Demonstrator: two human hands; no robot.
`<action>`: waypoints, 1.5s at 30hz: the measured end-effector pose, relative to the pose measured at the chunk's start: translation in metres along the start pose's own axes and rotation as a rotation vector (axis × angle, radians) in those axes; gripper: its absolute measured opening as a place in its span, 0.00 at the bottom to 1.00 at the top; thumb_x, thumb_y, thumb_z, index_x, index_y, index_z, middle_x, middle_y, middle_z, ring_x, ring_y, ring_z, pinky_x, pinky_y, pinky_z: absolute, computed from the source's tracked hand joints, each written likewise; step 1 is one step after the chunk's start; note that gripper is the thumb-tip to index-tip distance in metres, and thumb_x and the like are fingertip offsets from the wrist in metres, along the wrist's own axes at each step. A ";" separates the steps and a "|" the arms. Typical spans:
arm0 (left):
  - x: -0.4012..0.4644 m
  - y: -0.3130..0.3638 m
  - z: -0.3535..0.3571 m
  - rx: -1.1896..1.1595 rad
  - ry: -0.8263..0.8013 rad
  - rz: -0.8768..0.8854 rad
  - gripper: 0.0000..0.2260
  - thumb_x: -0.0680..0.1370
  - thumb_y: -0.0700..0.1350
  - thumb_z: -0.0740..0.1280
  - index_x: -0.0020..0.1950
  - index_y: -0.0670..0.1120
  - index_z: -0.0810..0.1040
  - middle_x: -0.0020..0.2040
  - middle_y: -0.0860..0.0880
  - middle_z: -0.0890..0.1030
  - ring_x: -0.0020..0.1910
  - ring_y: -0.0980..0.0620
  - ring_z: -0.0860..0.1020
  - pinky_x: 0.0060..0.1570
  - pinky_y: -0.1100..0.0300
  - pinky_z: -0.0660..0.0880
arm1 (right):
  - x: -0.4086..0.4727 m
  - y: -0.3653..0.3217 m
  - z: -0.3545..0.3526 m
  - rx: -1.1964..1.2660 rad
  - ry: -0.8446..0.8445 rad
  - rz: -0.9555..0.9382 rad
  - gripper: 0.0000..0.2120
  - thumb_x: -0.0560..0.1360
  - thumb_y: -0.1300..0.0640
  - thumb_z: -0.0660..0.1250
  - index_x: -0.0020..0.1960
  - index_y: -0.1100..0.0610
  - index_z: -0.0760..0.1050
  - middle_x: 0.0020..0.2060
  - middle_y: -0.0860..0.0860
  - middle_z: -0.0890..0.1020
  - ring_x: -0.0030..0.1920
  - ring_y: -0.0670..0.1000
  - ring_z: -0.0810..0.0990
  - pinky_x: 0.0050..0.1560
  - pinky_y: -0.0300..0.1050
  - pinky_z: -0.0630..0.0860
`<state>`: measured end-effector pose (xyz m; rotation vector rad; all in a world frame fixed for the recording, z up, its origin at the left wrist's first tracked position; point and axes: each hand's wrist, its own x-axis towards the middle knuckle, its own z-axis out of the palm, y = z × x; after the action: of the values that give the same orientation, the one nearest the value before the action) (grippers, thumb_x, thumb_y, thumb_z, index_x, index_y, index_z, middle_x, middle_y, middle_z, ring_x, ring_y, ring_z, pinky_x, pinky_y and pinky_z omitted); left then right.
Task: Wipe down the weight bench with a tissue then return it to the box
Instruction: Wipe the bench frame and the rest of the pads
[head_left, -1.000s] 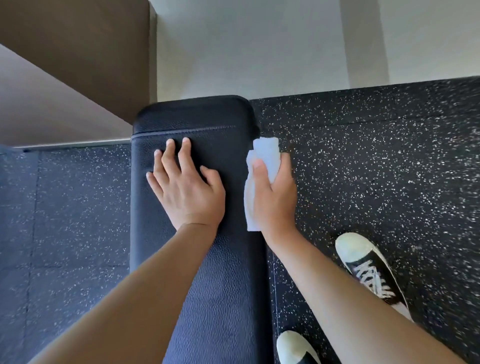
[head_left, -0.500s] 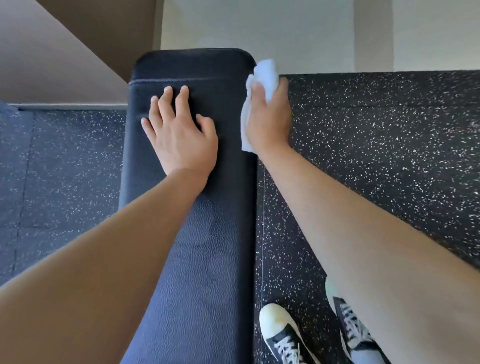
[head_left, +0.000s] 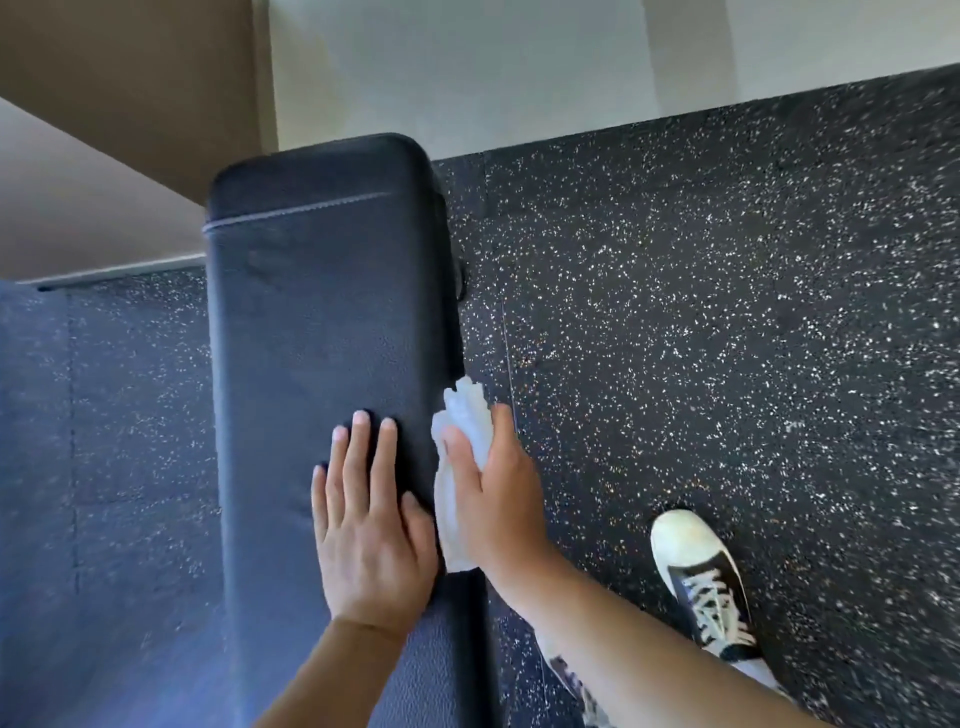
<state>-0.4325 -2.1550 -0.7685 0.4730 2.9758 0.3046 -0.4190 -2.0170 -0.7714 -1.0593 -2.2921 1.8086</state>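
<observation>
The black padded weight bench (head_left: 322, 332) runs from the bottom of the view up to the wall. My left hand (head_left: 371, 525) rests flat on its top, fingers straight. My right hand (head_left: 493, 499) presses a crumpled white tissue (head_left: 465, 415) against the bench's right side edge, with the thumb over the tissue and the fingers wrapped round the far side. The tissue box is out of view.
Black speckled rubber flooring (head_left: 727, 338) surrounds the bench. A pale wall (head_left: 467, 67) stands behind the bench's far end, and a brown panel (head_left: 119, 78) is at upper left. My black-and-white sneaker (head_left: 701, 577) stands right of the bench.
My right hand has slid the tissue back along the bench's right edge, away from the far end. My left hand has also moved back toward me along the top.
</observation>
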 end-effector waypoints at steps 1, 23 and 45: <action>0.002 -0.001 0.001 -0.001 0.008 -0.005 0.32 0.78 0.46 0.56 0.85 0.48 0.60 0.86 0.49 0.57 0.85 0.46 0.54 0.82 0.41 0.55 | 0.013 -0.002 -0.002 -0.017 -0.029 -0.017 0.09 0.81 0.39 0.57 0.52 0.43 0.62 0.43 0.46 0.79 0.44 0.55 0.78 0.43 0.51 0.70; 0.005 -0.001 0.007 0.022 0.077 0.010 0.34 0.76 0.47 0.58 0.85 0.49 0.61 0.86 0.48 0.59 0.85 0.46 0.56 0.81 0.41 0.56 | -0.029 0.026 0.007 0.104 -0.020 0.033 0.10 0.82 0.39 0.59 0.58 0.44 0.70 0.48 0.43 0.82 0.48 0.48 0.82 0.51 0.55 0.78; -0.009 0.008 0.002 -0.055 0.187 0.025 0.27 0.80 0.41 0.58 0.81 0.44 0.69 0.82 0.43 0.66 0.82 0.40 0.62 0.80 0.41 0.58 | -0.186 0.088 -0.006 0.155 -0.048 0.139 0.15 0.81 0.37 0.58 0.62 0.43 0.71 0.49 0.43 0.84 0.50 0.47 0.83 0.53 0.57 0.78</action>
<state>-0.4210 -2.1501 -0.7676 0.5018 3.1340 0.4560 -0.2314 -2.1019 -0.7772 -1.1888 -2.1093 2.0451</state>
